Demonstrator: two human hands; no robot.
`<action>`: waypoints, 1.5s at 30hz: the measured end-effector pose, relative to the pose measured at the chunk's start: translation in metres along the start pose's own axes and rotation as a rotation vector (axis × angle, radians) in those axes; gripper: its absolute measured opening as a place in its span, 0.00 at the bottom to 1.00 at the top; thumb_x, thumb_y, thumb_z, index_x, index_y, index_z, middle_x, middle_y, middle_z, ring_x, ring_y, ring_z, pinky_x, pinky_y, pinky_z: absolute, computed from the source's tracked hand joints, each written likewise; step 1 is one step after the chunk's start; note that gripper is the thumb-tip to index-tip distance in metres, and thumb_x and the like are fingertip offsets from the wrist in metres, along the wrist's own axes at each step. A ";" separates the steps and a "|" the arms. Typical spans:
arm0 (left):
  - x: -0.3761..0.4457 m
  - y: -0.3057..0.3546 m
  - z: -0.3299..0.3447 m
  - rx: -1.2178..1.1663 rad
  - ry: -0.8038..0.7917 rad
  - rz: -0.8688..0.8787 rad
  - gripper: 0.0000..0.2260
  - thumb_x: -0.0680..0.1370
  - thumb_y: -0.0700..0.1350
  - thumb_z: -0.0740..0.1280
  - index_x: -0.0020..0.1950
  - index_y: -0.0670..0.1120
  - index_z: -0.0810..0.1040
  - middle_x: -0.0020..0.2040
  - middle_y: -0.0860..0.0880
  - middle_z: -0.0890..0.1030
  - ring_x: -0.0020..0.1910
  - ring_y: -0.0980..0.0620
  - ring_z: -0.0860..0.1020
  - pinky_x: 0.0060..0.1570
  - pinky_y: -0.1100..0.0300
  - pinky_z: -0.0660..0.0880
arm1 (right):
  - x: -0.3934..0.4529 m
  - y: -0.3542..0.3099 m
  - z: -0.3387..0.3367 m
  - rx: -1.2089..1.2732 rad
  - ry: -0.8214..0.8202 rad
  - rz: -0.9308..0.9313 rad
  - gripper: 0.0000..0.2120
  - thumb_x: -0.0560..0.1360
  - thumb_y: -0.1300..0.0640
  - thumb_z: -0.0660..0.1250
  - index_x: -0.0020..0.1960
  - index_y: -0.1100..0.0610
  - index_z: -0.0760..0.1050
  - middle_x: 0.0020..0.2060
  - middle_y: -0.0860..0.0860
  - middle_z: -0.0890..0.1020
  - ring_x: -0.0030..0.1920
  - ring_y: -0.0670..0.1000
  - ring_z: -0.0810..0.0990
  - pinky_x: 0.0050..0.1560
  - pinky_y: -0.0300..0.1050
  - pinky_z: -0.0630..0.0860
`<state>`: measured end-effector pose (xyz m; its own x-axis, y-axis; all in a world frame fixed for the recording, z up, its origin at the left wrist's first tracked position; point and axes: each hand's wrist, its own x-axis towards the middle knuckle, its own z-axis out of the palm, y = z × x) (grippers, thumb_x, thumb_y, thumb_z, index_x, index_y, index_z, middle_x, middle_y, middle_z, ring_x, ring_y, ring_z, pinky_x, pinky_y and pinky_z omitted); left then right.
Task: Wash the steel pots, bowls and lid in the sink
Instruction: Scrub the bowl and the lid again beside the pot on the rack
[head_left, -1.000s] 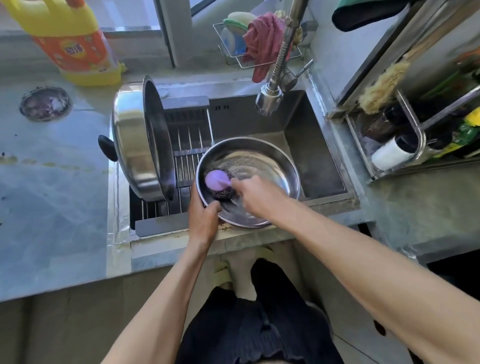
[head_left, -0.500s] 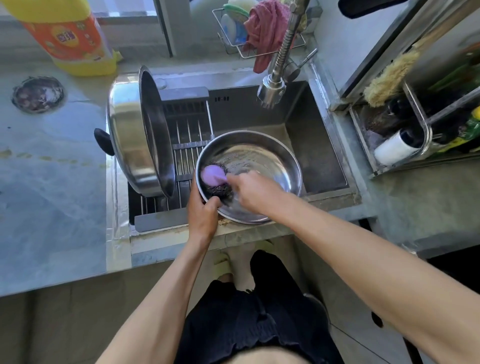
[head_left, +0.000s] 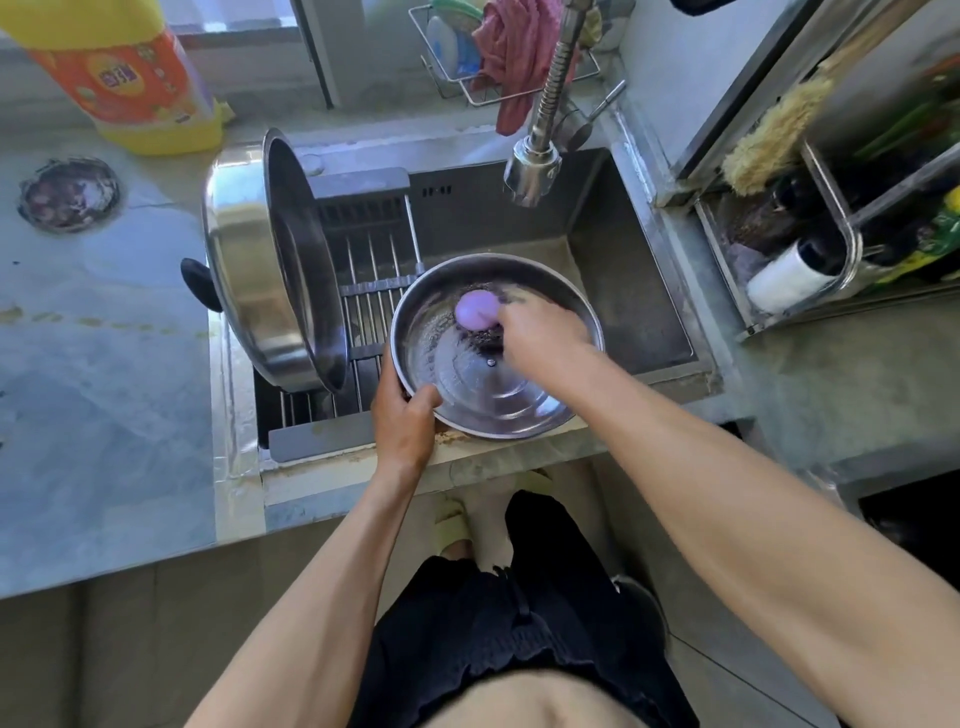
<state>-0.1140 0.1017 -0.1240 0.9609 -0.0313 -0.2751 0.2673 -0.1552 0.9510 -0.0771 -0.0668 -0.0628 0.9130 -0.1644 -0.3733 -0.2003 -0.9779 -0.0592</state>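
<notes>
A round steel lid (head_left: 488, 395) lies inner side up, tilted over the sink's front edge, a small screw at its centre. My left hand (head_left: 402, 421) grips its near-left rim, thumb over the edge. My right hand (head_left: 540, 332) holds a scrubber (head_left: 475, 310) with a purple handle and a dark wire pad against the lid's far inner surface. A big steel pot (head_left: 260, 270) with a black handle stands on its side on the drain rack (head_left: 363, 291) at the sink's left.
The faucet (head_left: 535, 166) hangs over the sink (head_left: 639, 301). A yellow detergent bottle (head_left: 130, 78) stands at the back left on the counter (head_left: 104, 389). A wire caddy with a red cloth (head_left: 511, 57) sits behind the sink. A rack with bottles (head_left: 831, 249) fills the right side.
My right hand has moved the scrubber from the lid's left side toward its far middle. My left hand has slid lower along the rim. The view shifted slightly.
</notes>
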 end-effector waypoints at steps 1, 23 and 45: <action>0.000 0.000 0.001 0.003 0.006 0.000 0.28 0.65 0.41 0.63 0.65 0.56 0.76 0.52 0.60 0.82 0.52 0.58 0.80 0.52 0.58 0.76 | -0.003 -0.015 0.006 0.014 -0.037 -0.127 0.20 0.78 0.61 0.58 0.68 0.54 0.74 0.58 0.57 0.79 0.58 0.60 0.79 0.45 0.47 0.69; -0.006 0.005 0.000 -0.015 -0.005 -0.040 0.25 0.64 0.42 0.63 0.58 0.61 0.77 0.45 0.63 0.83 0.48 0.58 0.80 0.51 0.55 0.78 | -0.031 0.020 0.018 0.047 0.002 0.139 0.21 0.79 0.66 0.52 0.69 0.58 0.70 0.61 0.59 0.77 0.60 0.63 0.77 0.52 0.52 0.72; 0.007 0.040 -0.001 -0.070 0.037 -0.112 0.37 0.68 0.34 0.60 0.76 0.56 0.67 0.67 0.53 0.79 0.66 0.53 0.78 0.67 0.45 0.76 | -0.066 0.015 0.010 0.188 0.070 -0.127 0.16 0.79 0.63 0.58 0.63 0.51 0.73 0.40 0.54 0.75 0.43 0.61 0.79 0.35 0.47 0.66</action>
<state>-0.0964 0.0960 -0.0884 0.9265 0.0194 -0.3757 0.3760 -0.0861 0.9226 -0.1437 -0.0690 -0.0482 0.9562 -0.0568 -0.2870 -0.1392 -0.9511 -0.2756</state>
